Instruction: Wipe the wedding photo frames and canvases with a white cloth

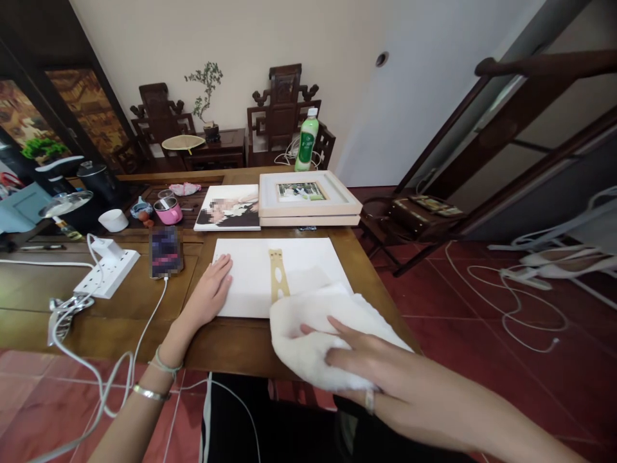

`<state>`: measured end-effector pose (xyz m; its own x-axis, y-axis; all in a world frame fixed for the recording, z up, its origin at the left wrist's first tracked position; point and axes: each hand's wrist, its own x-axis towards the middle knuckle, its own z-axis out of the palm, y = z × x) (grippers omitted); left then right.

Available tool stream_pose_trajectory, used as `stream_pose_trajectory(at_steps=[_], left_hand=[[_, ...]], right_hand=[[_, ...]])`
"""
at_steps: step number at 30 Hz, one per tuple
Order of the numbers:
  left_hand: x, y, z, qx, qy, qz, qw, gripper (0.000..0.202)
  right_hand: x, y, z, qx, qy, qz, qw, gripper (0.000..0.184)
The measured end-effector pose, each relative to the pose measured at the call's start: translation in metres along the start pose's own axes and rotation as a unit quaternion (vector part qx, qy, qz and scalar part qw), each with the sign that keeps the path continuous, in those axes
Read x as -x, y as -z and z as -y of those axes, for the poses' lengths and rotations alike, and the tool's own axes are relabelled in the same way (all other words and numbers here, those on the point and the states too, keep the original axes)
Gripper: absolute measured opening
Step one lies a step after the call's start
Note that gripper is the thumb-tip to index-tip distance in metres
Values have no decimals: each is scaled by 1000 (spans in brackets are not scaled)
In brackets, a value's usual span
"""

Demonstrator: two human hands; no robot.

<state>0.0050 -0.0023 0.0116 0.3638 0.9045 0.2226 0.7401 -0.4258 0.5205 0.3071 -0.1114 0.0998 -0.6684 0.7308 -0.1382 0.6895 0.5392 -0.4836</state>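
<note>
A white rectangular panel (241,276), which looks like the back of a photo board, lies flat on the table in front of me. A gold-tan support strip (279,276) with cut-out holes runs down its middle. My left hand (212,289) rests with fingers stretched out on the panel's left edge. In my right hand (357,354) is a bunched, fluffy white cloth (318,321), gripped between thumb and fingers. The cloth covers the panel's near right corner and hangs past the table edge.
Behind the panel lie a photo print (231,209) and stacked framed pictures (308,199), with a green bottle (307,141) beyond. A phone (166,252), a power strip (108,273) with loose cables, a pink cup (168,211) and a white cup (114,220) stand left.
</note>
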Motion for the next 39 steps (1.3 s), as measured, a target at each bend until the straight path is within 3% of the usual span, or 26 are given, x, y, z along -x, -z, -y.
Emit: stream_pose_trajectory(at_steps=[4, 10, 15, 18, 21, 26, 29, 34, 39], left_hand=[[0, 1, -1, -4, 0, 2, 1000, 48], [0, 1, -2, -8, 4, 6, 1000, 48], [0, 1, -1, -1, 4, 4, 1000, 48], [0, 1, 0, 1, 2, 6, 1000, 48], [0, 0, 0, 0, 0, 3, 1000, 48], [0, -1, 1, -4, -2, -3, 1000, 48], [1, -1, 1, -6, -2, -2, 1000, 48], [1, -1, 0, -12, -1, 1, 1000, 47], [1, 0, 1, -14, 0, 7, 1000, 48]], right_hand=[[-21, 10, -19, -28, -79, 43, 996, 32], [-105, 10, -63, 44, -43, -85, 994, 36], [-151, 3, -61, 139, -10, -119, 983, 39], [-151, -3, -45, 182, -38, -90, 978, 43], [-132, -10, -23, 184, -51, -36, 981, 46], [-79, -9, 13, 109, -8, 55, 992, 51], [-53, -1, 22, 50, 30, 84, 995, 48], [-45, 15, 6, 10, 27, 67, 997, 43], [-86, 16, -34, 56, -9, -31, 998, 43]])
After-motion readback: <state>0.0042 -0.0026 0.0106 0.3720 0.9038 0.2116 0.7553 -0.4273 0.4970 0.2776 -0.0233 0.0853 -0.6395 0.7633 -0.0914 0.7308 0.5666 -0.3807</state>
